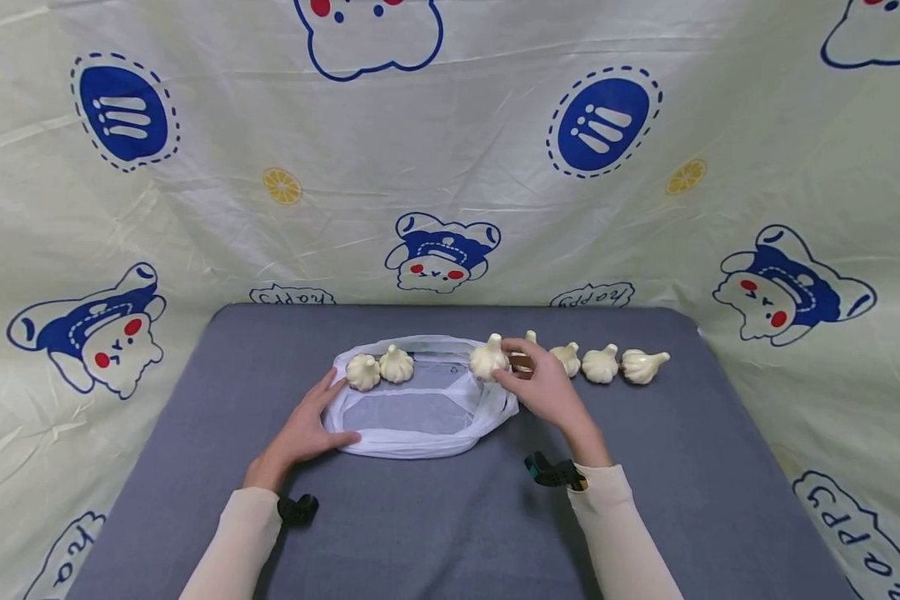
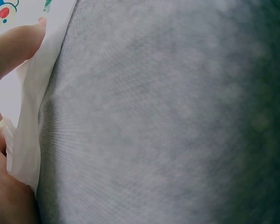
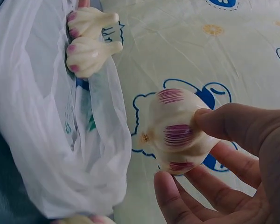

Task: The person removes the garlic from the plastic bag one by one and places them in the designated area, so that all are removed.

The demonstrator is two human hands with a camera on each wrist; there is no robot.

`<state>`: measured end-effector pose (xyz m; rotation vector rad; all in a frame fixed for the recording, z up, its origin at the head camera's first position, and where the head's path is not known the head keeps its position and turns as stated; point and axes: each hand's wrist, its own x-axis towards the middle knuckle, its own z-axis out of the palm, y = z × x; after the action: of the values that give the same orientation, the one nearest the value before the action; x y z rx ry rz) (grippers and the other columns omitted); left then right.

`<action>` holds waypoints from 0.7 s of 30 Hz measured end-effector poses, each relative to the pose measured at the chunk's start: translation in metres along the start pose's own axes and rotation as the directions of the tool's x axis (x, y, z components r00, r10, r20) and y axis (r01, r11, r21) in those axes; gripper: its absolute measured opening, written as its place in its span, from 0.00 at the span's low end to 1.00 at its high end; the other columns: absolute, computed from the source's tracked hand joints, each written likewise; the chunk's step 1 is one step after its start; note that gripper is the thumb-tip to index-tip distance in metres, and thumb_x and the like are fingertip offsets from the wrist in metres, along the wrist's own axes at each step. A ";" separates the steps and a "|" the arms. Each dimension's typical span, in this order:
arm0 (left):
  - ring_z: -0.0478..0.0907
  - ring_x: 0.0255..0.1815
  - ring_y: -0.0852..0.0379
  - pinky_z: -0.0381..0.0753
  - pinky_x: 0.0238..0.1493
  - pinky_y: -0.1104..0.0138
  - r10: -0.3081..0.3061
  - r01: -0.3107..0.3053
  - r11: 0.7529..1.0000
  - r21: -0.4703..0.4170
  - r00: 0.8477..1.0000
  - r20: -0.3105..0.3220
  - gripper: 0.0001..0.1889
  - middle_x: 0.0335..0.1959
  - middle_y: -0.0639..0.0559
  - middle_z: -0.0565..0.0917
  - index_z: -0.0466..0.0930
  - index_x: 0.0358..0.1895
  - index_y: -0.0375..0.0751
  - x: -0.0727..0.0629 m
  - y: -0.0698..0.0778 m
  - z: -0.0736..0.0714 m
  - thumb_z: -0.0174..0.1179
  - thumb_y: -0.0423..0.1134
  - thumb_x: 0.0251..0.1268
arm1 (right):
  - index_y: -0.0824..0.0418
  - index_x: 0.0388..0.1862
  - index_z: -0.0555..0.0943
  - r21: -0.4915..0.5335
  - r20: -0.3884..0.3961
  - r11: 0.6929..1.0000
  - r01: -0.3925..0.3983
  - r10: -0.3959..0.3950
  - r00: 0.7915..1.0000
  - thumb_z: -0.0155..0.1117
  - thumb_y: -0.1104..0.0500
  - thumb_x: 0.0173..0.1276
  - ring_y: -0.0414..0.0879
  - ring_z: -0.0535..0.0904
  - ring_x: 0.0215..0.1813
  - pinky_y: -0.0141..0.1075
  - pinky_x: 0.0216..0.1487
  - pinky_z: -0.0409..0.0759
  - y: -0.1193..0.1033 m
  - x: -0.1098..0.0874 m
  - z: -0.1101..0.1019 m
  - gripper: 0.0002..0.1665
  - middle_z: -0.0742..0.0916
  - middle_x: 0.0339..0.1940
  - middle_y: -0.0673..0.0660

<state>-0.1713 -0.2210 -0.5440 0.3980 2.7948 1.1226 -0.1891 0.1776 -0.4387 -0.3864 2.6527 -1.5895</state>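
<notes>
A white plastic bag (image 1: 412, 443) lies on the table with its mouth spread wide. My left hand (image 1: 305, 429) rests against the bag's left end, thumb and fingers wide apart along the rim. In the left wrist view the thumb (image 2: 16, 49) touches the white plastic. Between thumb and fingertips my right hand (image 1: 543, 383) pinches a garlic bulb (image 3: 177, 133) with purple streaks, over the bag's right end. Two more garlic bulbs, one at the far left (image 1: 363, 372) and one beside it (image 1: 396, 364), sit side by side in the bag.
Right of the bag, several garlic bulbs stand in a row, among them a middle bulb (image 1: 600, 364) and an end bulb (image 1: 643, 366); my right hand partly covers the nearest ones. The grey table (image 1: 435, 525) backs onto a printed cloth (image 1: 450, 167) with cartoon figures.
</notes>
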 end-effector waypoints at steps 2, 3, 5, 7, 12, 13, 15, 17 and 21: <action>0.49 0.83 0.31 0.54 0.76 0.33 -0.001 0.001 1.000 -0.001 1.000 0.000 0.53 0.85 0.38 0.50 0.60 0.80 0.37 0.000 0.000 0.000 0.75 0.54 0.52 | 0.70 0.69 0.74 0.000 -0.015 1.000 0.001 -0.001 1.000 0.68 0.62 0.72 0.66 0.81 0.64 0.58 0.64 0.79 0.003 -0.003 -0.004 0.29 0.80 0.67 0.71; 0.49 0.83 0.31 0.54 0.76 0.33 -0.001 0.001 1.000 0.000 1.000 0.003 0.53 0.85 0.38 0.50 0.60 0.80 0.37 0.000 0.001 0.000 0.75 0.55 0.53 | 0.70 0.69 0.74 0.001 -0.025 1.000 0.000 0.000 1.000 0.68 0.63 0.72 0.66 0.81 0.64 0.58 0.64 0.80 0.005 -0.004 -0.006 0.29 0.80 0.67 0.71; 0.49 0.83 0.31 0.54 0.76 0.32 -0.003 0.003 1.000 0.006 1.000 0.008 0.53 0.85 0.38 0.50 0.60 0.80 0.37 0.000 0.002 0.000 0.75 0.55 0.53 | 0.70 0.69 0.75 0.000 -0.045 1.000 0.001 -0.001 0.999 0.68 0.63 0.72 0.65 0.81 0.64 0.57 0.63 0.81 0.007 -0.008 -0.010 0.29 0.80 0.67 0.71; 0.48 0.83 0.32 0.54 0.76 0.32 -0.011 0.011 1.000 0.003 1.000 0.011 0.54 0.85 0.38 0.50 0.60 0.80 0.38 0.000 0.002 0.000 0.75 0.55 0.52 | 0.70 0.68 0.75 -0.004 -0.062 1.000 0.011 -0.011 0.998 0.68 0.63 0.72 0.66 0.81 0.65 0.57 0.62 0.81 0.009 -0.010 -0.014 0.28 0.80 0.68 0.71; 0.48 0.84 0.31 0.53 0.76 0.32 -0.022 0.022 1.000 -0.003 1.000 0.013 0.54 0.85 0.38 0.49 0.59 0.81 0.39 -0.001 0.002 -0.001 0.76 0.55 0.52 | 0.71 0.67 0.76 -0.004 -0.092 1.000 0.007 -0.007 0.996 0.69 0.63 0.71 0.67 0.79 0.66 0.60 0.64 0.79 0.014 -0.017 -0.025 0.28 0.79 0.68 0.71; 0.48 0.83 0.31 0.53 0.76 0.32 -0.020 0.020 1.000 -0.001 1.000 0.012 0.54 0.85 0.38 0.50 0.59 0.81 0.39 -0.001 0.002 -0.001 0.76 0.55 0.52 | 0.71 0.67 0.76 -0.005 -0.098 1.000 0.000 0.000 0.995 0.69 0.63 0.71 0.67 0.79 0.67 0.60 0.64 0.79 0.016 -0.018 -0.028 0.28 0.80 0.68 0.71; 0.48 0.83 0.30 0.54 0.76 0.32 -0.010 0.010 1.000 0.007 1.000 0.007 0.54 0.85 0.37 0.50 0.59 0.81 0.39 0.000 0.002 -0.001 0.76 0.55 0.52 | 0.70 0.68 0.75 -0.016 -0.112 1.000 -0.008 0.006 0.994 0.69 0.63 0.71 0.66 0.79 0.67 0.59 0.64 0.79 0.017 -0.021 -0.032 0.28 0.80 0.68 0.70; 0.49 0.83 0.30 0.54 0.76 0.32 -0.002 0.002 1.000 0.008 1.000 0.001 0.54 0.85 0.36 0.50 0.59 0.80 0.38 0.000 0.001 -0.001 0.76 0.55 0.52 | 0.70 0.68 0.75 -0.029 -0.124 1.000 -0.009 0.005 0.992 0.69 0.62 0.72 0.65 0.80 0.67 0.56 0.63 0.81 0.019 -0.023 -0.035 0.29 0.80 0.68 0.70; 0.49 0.83 0.30 0.54 0.76 0.33 0.011 -0.011 1.000 0.009 1.000 -0.006 0.54 0.84 0.35 0.50 0.60 0.80 0.37 0.000 0.000 0.000 0.76 0.54 0.53 | 0.69 0.68 0.75 -0.054 -0.146 0.998 -0.020 0.012 0.989 0.69 0.61 0.72 0.63 0.80 0.67 0.53 0.61 0.82 0.023 -0.027 -0.043 0.29 0.80 0.68 0.69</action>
<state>-0.1711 -0.2209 -0.5439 0.4119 2.8079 1.1155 -0.1740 0.2309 -0.4409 -0.2599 2.8037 -1.6020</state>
